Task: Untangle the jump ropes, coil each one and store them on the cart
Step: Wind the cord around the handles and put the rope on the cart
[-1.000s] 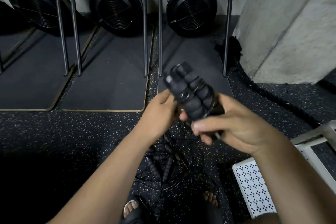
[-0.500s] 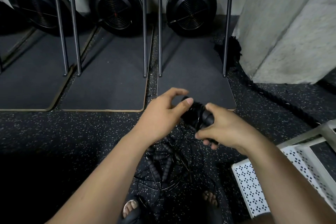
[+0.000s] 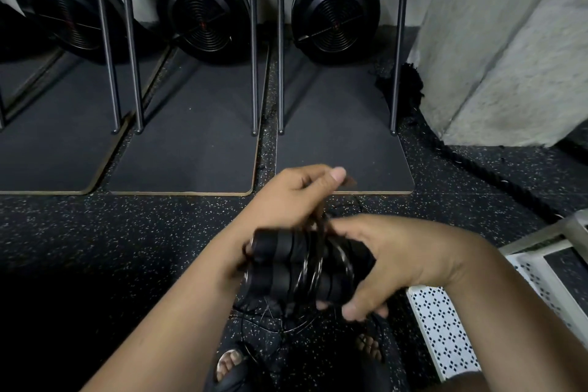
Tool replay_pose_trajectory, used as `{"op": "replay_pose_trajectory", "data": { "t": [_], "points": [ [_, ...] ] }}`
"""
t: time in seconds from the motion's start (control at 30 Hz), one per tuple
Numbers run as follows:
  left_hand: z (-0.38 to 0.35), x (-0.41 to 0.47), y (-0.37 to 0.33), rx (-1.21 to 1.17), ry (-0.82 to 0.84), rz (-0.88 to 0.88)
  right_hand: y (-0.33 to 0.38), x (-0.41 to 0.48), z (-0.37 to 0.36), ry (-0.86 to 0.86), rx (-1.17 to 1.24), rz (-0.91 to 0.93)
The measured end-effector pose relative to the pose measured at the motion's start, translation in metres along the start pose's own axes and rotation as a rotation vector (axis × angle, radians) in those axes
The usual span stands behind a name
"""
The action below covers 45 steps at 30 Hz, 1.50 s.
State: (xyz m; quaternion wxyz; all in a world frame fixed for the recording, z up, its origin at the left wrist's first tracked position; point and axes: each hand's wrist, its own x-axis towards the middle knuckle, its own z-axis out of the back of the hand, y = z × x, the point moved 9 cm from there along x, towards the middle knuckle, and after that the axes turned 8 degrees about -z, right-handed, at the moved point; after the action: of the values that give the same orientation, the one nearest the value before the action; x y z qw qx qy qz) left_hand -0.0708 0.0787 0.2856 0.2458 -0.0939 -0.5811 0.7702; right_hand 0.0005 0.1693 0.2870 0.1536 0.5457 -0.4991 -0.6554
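Note:
A pair of black jump-rope handles (image 3: pixel 283 267) lies side by side, pointing left, with thin black cord wound round their middle. My right hand (image 3: pixel 391 261) grips the handles from the right, fingers curled under them. My left hand (image 3: pixel 296 197) is just above, pinching the cord between thumb and fingers where it rises off the bundle. More tangled black rope (image 3: pixel 273 318) lies on the floor below my hands, partly hidden by them. The white perforated cart (image 3: pixel 445 334) stands at the lower right.
Three black fan machines (image 3: pixel 334 6) stand along the far wall behind steel posts (image 3: pixel 280 41), on dark mats (image 3: pixel 343 137). A concrete pillar (image 3: pixel 509 41) rises at the right, with a thick black rope (image 3: pixel 490 178) on the floor beside it. My sandalled feet (image 3: pixel 229 366) are at the bottom.
The handle bundle has come down from pointing up to lying level and nearer me. My left hand has lifted above it, drawing the cord round.

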Motion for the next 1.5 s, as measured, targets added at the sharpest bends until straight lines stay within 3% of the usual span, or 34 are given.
{"op": "replay_pose_trajectory", "data": {
  "t": [0.03, 0.1, 0.13, 0.17, 0.23, 0.27, 0.3, 0.4, 0.5, 0.6, 0.73, 0.93, 1.07, 1.17, 1.3, 1.5],
  "points": [
    [-0.001, -0.015, 0.007, 0.008, 0.041, -0.053, 0.006, -0.003, 0.004, -0.019, 0.058, 0.072],
    [0.006, -0.034, 0.017, -0.137, -0.071, 0.140, 0.016, -0.009, 0.014, -0.083, 0.177, 0.201],
    [0.013, -0.038, 0.020, 0.049, -0.158, 0.176, 0.020, -0.011, 0.021, -0.128, 0.238, 0.257],
    [0.007, -0.036, 0.030, 0.063, -0.076, 0.148, 0.024, -0.013, 0.029, -0.183, 0.301, 0.308],
    [0.017, -0.004, 0.021, 0.095, -0.221, 0.115, 0.028, -0.016, 0.047, -0.318, 0.422, 0.385],
    [0.021, -0.001, 0.022, 0.002, -0.182, 0.095, 0.027, -0.017, 0.057, -0.398, 0.475, 0.400],
    [0.013, 0.008, 0.018, -0.045, -0.187, 0.102, 0.022, -0.019, 0.067, -0.485, 0.520, 0.395],
    [0.014, 0.009, 0.019, 0.108, -0.219, 0.096, -0.002, -0.022, 0.090, -0.741, 0.550, 0.280],
    [0.017, 0.005, 0.025, 0.194, -0.193, 0.127, -0.023, -0.023, 0.103, -0.942, 0.401, 0.116],
    [0.017, 0.004, 0.020, 0.215, -0.175, 0.125, -0.033, -0.024, 0.109, -1.040, 0.262, -0.012],
    [0.023, 0.004, 0.018, 0.262, -0.175, 0.130, -0.039, -0.010, 0.096, -0.914, 0.070, -0.166],
    [0.020, 0.004, 0.026, 0.260, -0.108, 0.137, -0.048, 0.016, 0.048, -0.442, -0.195, -0.335],
    [0.006, 0.000, 0.023, 0.177, 0.032, 0.138, -0.036, 0.013, 0.012, -0.125, -0.203, -0.280],
    [-0.002, 0.001, 0.015, -0.015, 0.061, 0.133, -0.015, 0.002, -0.002, 0.033, -0.096, -0.141],
    [-0.002, 0.004, 0.027, -0.254, 0.010, 0.227, 0.011, -0.011, 0.008, 0.005, 0.108, 0.134],
    [0.011, 0.002, 0.030, -0.097, -0.186, 0.195, 0.025, -0.019, 0.056, -0.357, 0.470, 0.392]
  ]
}}
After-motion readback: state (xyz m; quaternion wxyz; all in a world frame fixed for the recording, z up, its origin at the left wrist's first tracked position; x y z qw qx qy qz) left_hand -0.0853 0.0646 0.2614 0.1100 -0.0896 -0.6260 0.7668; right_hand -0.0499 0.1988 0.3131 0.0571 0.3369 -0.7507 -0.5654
